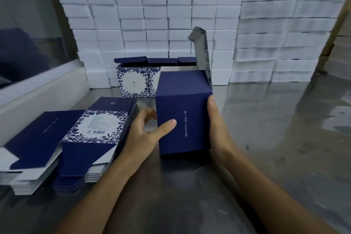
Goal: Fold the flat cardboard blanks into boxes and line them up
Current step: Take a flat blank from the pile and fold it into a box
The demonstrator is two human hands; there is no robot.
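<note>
Standing upright near the middle of the steel table [266, 119]: one folded navy box [184, 112], plain side with a line of pale lettering facing the camera, top lid flap [202, 53] raised and open. Left hand [146, 131]: thumb laid flat on the box front, fingers curled round its left side, gripping. Right hand [216, 125]: clasped along the box's right edge, thumb on the front corner, other fingers hidden behind. Finished boxes [136, 78]: a row of at least three with blue floral print, lids open, just behind the held box, against the white foam blocks [152, 15]. Flat blanks [76, 138]: two stacks side by side at left, navy and floral faces up, near the left hand but apart from it. Table surface scuffed, reflective
</note>
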